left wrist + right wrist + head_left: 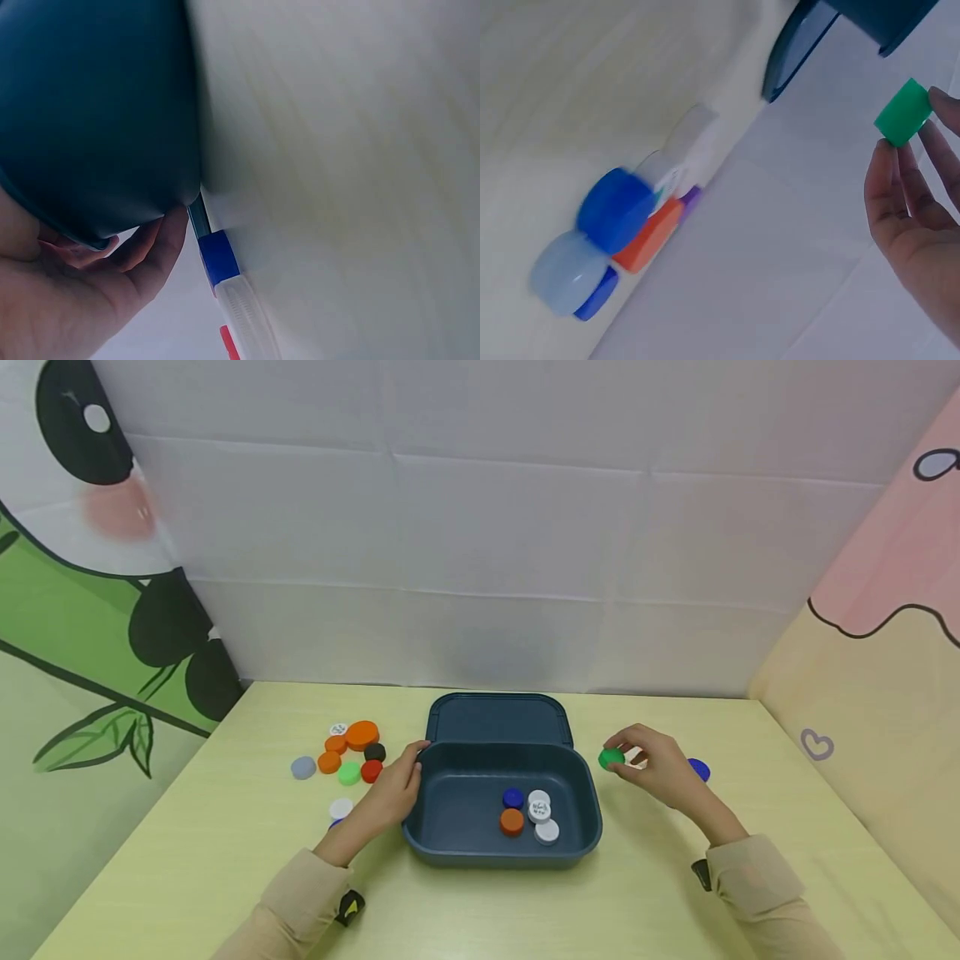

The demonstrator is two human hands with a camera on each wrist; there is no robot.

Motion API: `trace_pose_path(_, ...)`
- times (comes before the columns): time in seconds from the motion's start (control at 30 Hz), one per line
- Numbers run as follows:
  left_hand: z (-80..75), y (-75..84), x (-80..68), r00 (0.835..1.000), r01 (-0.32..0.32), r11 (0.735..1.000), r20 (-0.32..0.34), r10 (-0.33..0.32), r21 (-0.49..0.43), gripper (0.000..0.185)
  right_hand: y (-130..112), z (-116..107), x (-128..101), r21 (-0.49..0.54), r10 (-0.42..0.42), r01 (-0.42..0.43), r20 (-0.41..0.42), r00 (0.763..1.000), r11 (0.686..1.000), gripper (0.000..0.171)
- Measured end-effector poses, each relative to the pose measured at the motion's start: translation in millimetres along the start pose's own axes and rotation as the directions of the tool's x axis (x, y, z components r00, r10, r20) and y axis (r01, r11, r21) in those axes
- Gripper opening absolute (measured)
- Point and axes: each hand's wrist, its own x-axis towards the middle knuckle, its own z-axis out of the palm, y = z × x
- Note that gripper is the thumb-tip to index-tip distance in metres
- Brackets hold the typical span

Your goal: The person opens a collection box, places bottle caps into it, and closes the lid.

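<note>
A dark blue-green box (pixel 480 861) stands on the table with several bottle caps lying toward its right side. Inside are a blue cap (pixel 513 798), an orange cap (pixel 512 822) and white caps (pixel 547 832). My left hand (pixel 392 793) grips the box at its left rim, fingers curled against the wall in the left wrist view. To the right of the box, my right hand (pixel 658 766) pinches a green bottle cap (pixel 904 112) between thumb and fingertips, raised above the table.
Left of the box lie several loose caps, among them a large orange cap (pixel 362 735), a black cap (pixel 375 752) and a red cap (pixel 371 772). Another group, with a blue cap (pixel 615 211), sits to the right. The lid (pixel 498 718) lies behind the box.
</note>
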Motion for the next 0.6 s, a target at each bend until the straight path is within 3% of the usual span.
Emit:
trace_pose_path(0.2,0.2,-0.5,-0.1,1.000,-0.010,1.000,-0.003,0.010,0.005,0.037,-20,12,13,0.032,-0.043,0.042,0.022,0.999,0.999,0.022)
trace_pose_path(0.37,0.1,-0.4,-0.4,1.000,-0.009,1.000,-0.005,0.009,0.006,0.037,-33,28,23,0.059,-0.032,0.027,0.084,0.996,0.998,0.023)
trace_pose_path(0.6,0.1,0.0,-0.6,1.000,-0.005,1.000,-0.007,0.005,0.003,0.037,-38,53,33,0.094,-0.112,0.096,0.178,0.978,0.991,0.020)
